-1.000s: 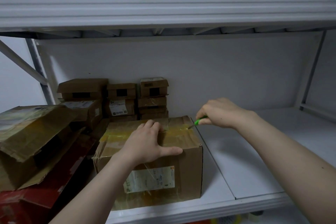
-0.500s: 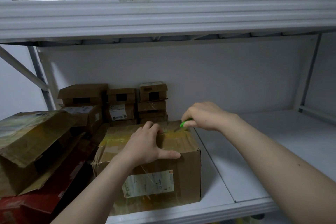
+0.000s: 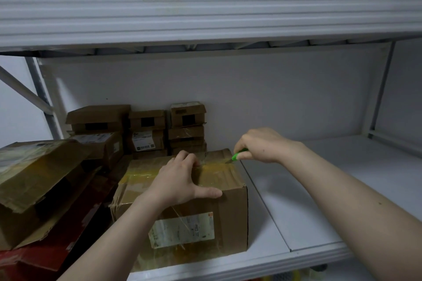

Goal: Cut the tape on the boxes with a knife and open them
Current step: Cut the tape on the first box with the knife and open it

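Taped cardboard box (image 3: 205, 207) on white metal shelf (image 3: 296, 223): left hand (image 3: 180, 180) pressing flat atop, fingers spread; right hand (image 3: 260, 145) gripping green-handled knife (image 3: 236, 157), blade at glossy yellowed tape (image 3: 217, 167).

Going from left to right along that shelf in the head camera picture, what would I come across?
Crumpled open box → left hand, pressing on the taped box → green knife → right hand, gripping it → bare white shelf.
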